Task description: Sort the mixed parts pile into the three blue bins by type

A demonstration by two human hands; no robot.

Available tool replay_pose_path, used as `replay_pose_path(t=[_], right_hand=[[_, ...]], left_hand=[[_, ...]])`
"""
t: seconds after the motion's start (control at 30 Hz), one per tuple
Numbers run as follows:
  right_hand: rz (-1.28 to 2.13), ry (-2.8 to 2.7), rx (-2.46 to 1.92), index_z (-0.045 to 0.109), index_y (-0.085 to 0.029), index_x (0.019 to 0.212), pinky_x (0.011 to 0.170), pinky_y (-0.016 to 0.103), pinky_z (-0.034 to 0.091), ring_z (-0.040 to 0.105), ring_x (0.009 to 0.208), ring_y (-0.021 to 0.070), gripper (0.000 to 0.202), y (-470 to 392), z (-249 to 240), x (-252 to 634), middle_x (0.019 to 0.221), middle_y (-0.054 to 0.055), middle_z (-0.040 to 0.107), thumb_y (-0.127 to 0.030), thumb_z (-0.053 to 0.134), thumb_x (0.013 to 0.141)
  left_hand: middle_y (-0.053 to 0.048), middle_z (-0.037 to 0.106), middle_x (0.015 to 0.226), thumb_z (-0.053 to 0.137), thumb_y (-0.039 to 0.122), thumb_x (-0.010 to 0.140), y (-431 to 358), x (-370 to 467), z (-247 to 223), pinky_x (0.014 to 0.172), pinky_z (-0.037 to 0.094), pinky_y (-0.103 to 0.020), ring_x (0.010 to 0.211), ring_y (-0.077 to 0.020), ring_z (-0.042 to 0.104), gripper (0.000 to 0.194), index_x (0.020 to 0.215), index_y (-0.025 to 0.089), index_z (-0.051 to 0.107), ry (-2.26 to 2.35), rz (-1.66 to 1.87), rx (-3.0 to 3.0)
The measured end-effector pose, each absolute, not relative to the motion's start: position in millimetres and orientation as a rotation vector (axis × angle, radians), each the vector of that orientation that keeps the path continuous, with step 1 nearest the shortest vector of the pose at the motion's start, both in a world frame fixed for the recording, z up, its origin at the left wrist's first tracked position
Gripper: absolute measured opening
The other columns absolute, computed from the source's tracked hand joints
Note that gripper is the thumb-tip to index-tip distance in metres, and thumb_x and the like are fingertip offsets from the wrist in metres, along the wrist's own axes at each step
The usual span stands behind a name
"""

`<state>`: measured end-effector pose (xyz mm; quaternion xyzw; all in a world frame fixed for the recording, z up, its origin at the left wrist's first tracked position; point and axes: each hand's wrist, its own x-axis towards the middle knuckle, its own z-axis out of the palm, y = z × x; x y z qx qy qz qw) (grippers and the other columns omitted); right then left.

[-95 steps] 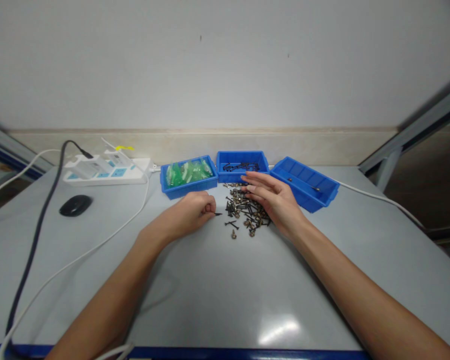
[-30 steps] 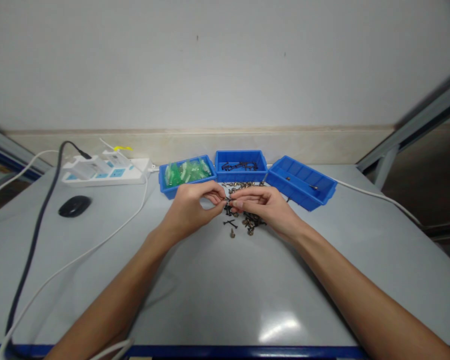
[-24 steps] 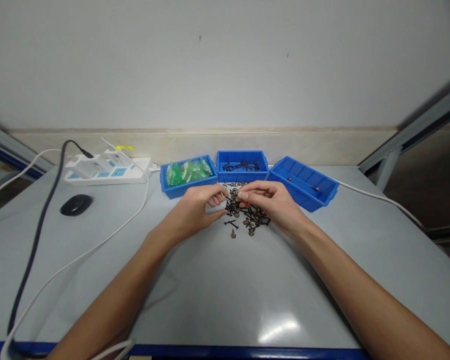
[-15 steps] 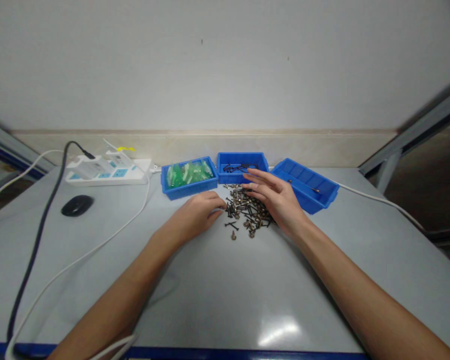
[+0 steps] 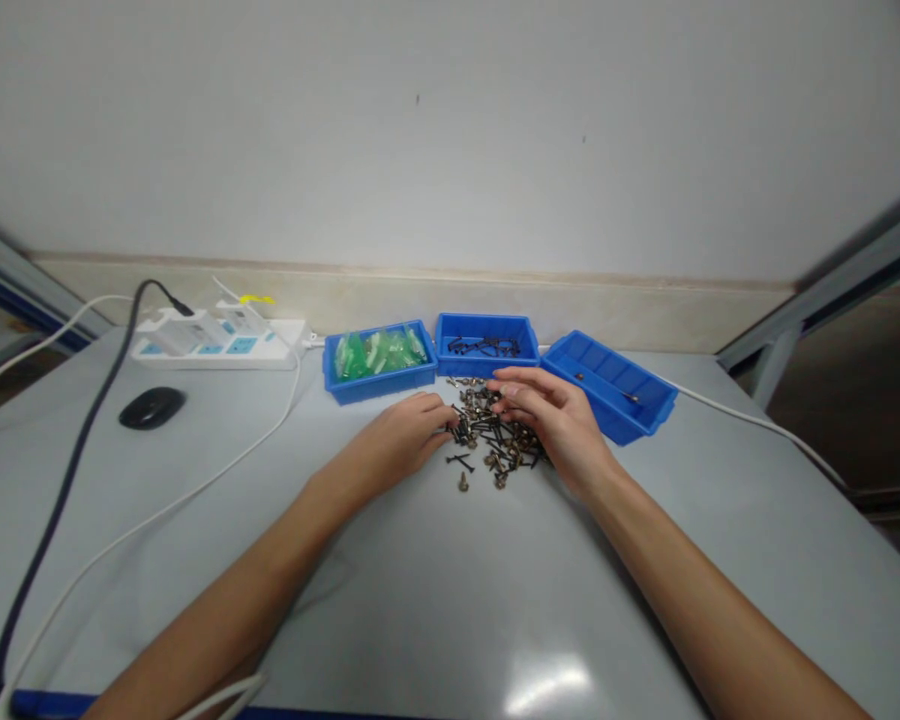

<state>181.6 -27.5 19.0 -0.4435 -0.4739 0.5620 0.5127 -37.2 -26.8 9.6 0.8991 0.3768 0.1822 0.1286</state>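
A loose pile of dark screws and brassy, wide-headed screws lies on the table between my hands. My left hand is at the pile's left edge, thumb and fingers drawn together; whatever is between the tips is too small to make out. Over the pile's right side, my right hand has curled fingers with the tips close to the thumb, and I cannot make out what they hold. Behind the pile, a blue bin contains several dark screws. The angled right blue bin holds a couple of brassy pieces.
A third blue bin holds green-and-clear plastic packets. On the left are a white power strip, a black mouse and a black cable. A white cable crosses the table. The wall stands behind.
My right hand's fingers have gone from spread to curled together, low over the pile. My left hand stays at the pile's left edge. The view has tilted slightly.
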Motion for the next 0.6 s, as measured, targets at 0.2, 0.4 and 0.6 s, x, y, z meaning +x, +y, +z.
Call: replay_pose_path(t=[0.2, 0.4, 0.6], right_hand=[[1.35, -1.143, -1.062, 0.074, -0.021, 0.098, 0.073, 0.029, 0.05, 0.068, 0.078, 0.0165, 0.027, -26.8, 17.1, 182.7, 0.1, 0.007, 0.076, -0.034, 0.078, 0.076], [1.353, -1.131, -1.058, 0.074, -0.02, 0.098, 0.073, 0.029, 0.05, 0.068, 0.078, 0.0166, 0.027, -26.7, 18.8, 183.8, 0.099, 0.007, 0.076, -0.035, 0.078, 0.076], [1.365, -1.147, -1.056, 0.074, -0.02, 0.098, 0.072, 0.029, 0.05, 0.067, 0.076, 0.0164, 0.026, -26.8, 19.0, 182.5, 0.098, 0.007, 0.076, -0.034, 0.076, 0.076]], left_hand=[[-0.006, 0.065, 0.091, 0.056, 0.011, 0.091, -22.7, -39.5, 7.5, 0.076, 0.051, -0.03, 0.083, -0.0182, 0.062, 0.01, 0.091, 0.017, 0.065, 1.136, 0.551, 2.633], [-0.005, 0.067, 0.087, 0.052, 0.011, 0.091, -23.4, -42.8, 4.7, 0.074, 0.05, -0.029, 0.081, -0.0176, 0.063, 0.013, 0.093, 0.017, 0.064, 1.132, 0.611, 2.631], [-0.008, 0.066, 0.095, 0.055, 0.013, 0.09, -26.3, -42.9, 6.3, 0.082, 0.052, -0.033, 0.091, -0.0209, 0.063, 0.014, 0.099, 0.016, 0.066, 1.198, 0.585, 2.619]])
